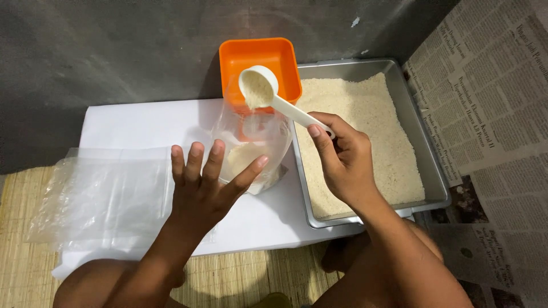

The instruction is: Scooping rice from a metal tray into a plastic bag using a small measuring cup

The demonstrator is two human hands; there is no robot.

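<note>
Grey concrete flooring [114, 51] is forming the background, with a woven straw mat [23, 228] lying at the lower left and sheets of newspaper [491, 102] spread at the right. On the floor, a flat white paper sheet [142, 125] is being used as the work surface.

A white plastic measuring scoop [260, 88] is being held by the right hand [342, 159], with thumb and fingers closed around the end of its long handle. The scoop bowl is filled with pale fine grain and is tilted above the mouth of a small clear plastic bag [251, 142]. The bag is standing upright on the white sheet, just in front of a square orange plastic container [260, 60], and a small heap of the same grain is already lying inside it.

The clear bag is being steadied by the left hand [202, 182]: the fingers are spread wide and the thumb is pressed against the bag's side, so nothing is being clasped.

Just right of the bag, a rectangular grey metal tray [436, 188] is lying, filled with a wide bed of the pale grain [365, 131]. At the left, a stack of flat empty clear plastic bags [103, 194] is resting on the white sheet, near the left hand.
</note>
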